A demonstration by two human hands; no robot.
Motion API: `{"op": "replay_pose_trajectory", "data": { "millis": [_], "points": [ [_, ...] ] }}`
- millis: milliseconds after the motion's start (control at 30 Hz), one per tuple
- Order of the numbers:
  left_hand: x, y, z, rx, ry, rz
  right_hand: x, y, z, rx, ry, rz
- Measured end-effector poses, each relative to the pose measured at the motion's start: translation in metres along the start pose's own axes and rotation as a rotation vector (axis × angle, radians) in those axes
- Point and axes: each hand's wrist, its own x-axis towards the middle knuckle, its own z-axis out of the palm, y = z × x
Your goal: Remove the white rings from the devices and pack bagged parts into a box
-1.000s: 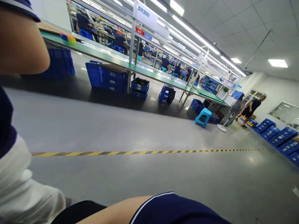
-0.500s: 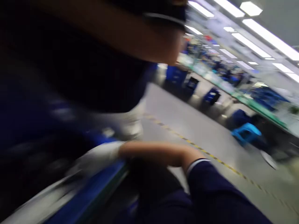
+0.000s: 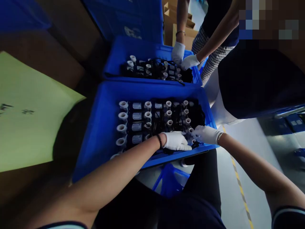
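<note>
The left hand wears a white glove and a dark beaded bracelet; the right hand, a white glove and a silvery bangle. Pale stripes edge the dark short sleeves.

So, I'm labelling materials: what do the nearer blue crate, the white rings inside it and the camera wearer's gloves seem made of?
Nearer blue crate: probably moulded plastic; smooth-looking, uniformly blue walls.
White rings: likely rigid plastic; opaque, crisp round rims, though coated metal is possible.
White gloves: apparently matte fabric; close-fitting, no shine, fibre unclear.
</note>
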Motion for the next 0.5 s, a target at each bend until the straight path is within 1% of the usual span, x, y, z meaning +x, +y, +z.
{"op": "replay_pose_trajectory", "data": {
  "millis": [33, 100, 167, 267, 367, 433, 500],
  "points": [
    [-0.001, 0.000, 0.000, 0.031, -0.003, 0.011, 0.001, -0.001, 0.001, -0.020, -0.024, -0.021],
    [-0.001, 0.001, 0.000, 0.040, 0.065, -0.005, 0.003, -0.002, 0.004, -0.029, -0.063, -0.065],
    [-0.001, 0.001, 0.002, 0.118, 0.088, -0.015, 0.004, -0.002, 0.006, 0.014, -0.049, -0.052],
    [0.003, 0.001, 0.006, 0.351, 0.064, -0.028, 0.004, -0.002, 0.007, 0.059, -0.013, -0.031],
    [0.006, 0.004, 0.008, 0.541, 0.010, -0.075, 0.005, -0.003, 0.005, 0.019, -0.040, -0.049],
    [0.006, 0.008, 0.007, 0.618, -0.028, -0.091, 0.007, -0.004, 0.003, 0.001, -0.078, -0.058],
    [0.003, 0.011, 0.006, 0.632, 0.005, -0.104, 0.010, -0.005, 0.002, 0.010, -0.106, -0.067]
  ]
}}
